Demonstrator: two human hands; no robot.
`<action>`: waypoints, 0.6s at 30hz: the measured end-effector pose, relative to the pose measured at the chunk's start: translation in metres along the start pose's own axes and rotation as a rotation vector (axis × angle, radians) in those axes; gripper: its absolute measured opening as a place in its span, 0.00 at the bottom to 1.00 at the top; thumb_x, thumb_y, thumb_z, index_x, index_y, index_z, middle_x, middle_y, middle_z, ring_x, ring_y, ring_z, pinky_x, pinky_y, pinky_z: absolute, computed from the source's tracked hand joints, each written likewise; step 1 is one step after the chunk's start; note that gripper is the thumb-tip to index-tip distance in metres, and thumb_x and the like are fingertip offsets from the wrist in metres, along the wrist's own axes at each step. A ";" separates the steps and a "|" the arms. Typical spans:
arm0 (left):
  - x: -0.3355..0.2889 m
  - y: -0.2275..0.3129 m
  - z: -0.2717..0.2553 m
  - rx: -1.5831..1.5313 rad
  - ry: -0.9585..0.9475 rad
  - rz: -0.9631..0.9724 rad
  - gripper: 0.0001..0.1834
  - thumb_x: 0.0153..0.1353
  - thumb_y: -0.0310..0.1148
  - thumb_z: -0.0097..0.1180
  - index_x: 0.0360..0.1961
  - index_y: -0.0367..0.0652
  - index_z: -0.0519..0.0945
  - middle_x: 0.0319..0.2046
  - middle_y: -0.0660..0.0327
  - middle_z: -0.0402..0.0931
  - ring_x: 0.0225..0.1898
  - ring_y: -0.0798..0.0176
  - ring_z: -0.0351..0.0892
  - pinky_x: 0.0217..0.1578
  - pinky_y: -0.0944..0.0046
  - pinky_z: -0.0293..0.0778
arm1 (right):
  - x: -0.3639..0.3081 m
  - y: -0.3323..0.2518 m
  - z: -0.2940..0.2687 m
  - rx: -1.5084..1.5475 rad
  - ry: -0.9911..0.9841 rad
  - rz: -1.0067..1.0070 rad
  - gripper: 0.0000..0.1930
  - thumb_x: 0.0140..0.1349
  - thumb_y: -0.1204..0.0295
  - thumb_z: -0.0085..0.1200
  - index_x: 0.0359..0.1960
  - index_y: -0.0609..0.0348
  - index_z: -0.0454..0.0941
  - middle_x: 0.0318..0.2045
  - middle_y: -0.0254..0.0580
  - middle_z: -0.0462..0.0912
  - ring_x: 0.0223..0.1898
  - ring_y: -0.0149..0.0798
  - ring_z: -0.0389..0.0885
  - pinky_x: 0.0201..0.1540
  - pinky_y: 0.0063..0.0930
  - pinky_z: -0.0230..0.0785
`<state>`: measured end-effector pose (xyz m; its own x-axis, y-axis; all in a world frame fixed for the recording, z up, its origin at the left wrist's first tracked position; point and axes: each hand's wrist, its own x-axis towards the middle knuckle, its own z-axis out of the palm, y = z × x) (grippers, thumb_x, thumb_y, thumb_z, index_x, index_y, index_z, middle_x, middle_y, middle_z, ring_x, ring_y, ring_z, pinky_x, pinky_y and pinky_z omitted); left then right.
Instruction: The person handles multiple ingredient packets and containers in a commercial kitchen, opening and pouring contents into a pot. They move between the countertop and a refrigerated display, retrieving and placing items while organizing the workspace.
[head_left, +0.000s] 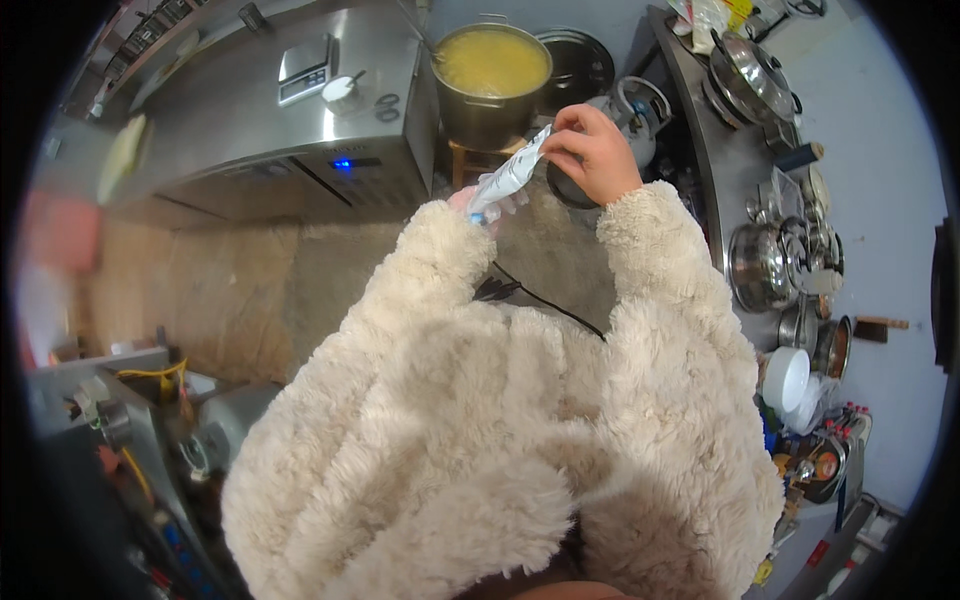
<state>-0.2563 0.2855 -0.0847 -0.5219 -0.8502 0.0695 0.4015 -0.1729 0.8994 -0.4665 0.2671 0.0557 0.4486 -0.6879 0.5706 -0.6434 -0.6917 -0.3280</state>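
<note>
A long white-and-silver packet (pixel 508 178) is held slantwise between my two hands, in front of the large pot. My right hand (pixel 595 158) pinches its upper end between thumb and fingers. Around the lower end is my left hand (pixel 483 208), partly hidden by the packet and the fluffy cream sleeve. Something clear, like a thin plastic glove or film, shows over the left fingers. Just beyond the packet stands the tall metal pot (pixel 484 112) on a wooden stool, filled with yellow liquid. A handle leans on its left rim.
At the left, a steel counter (pixel 230 120) bears a kitchen scale (pixel 304 70), a white cup (pixel 341 92) and black-handled scissors (pixel 387 107). A gas cylinder (pixel 640 115) stands right of the pot. Pans (pixel 758 265) crowd the right shelf. A black cable (pixel 550 303) crosses the floor.
</note>
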 end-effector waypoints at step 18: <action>0.023 -0.104 0.082 0.294 -0.271 -0.210 0.50 0.47 0.56 0.63 0.65 0.48 0.52 0.61 0.58 0.56 0.62 0.57 0.56 0.57 0.54 0.55 | -0.196 -0.058 -0.072 -0.481 0.133 0.534 0.01 0.52 0.69 0.55 0.27 0.47 0.77 0.37 0.25 0.78 0.56 0.37 0.67 0.61 0.54 0.46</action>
<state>-0.3722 0.3243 -0.1416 -0.7631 -0.6441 -0.0523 0.0557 -0.1461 0.9877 -0.5616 0.4582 0.0170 -0.0617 -0.8507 0.5220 -0.9686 -0.0751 -0.2370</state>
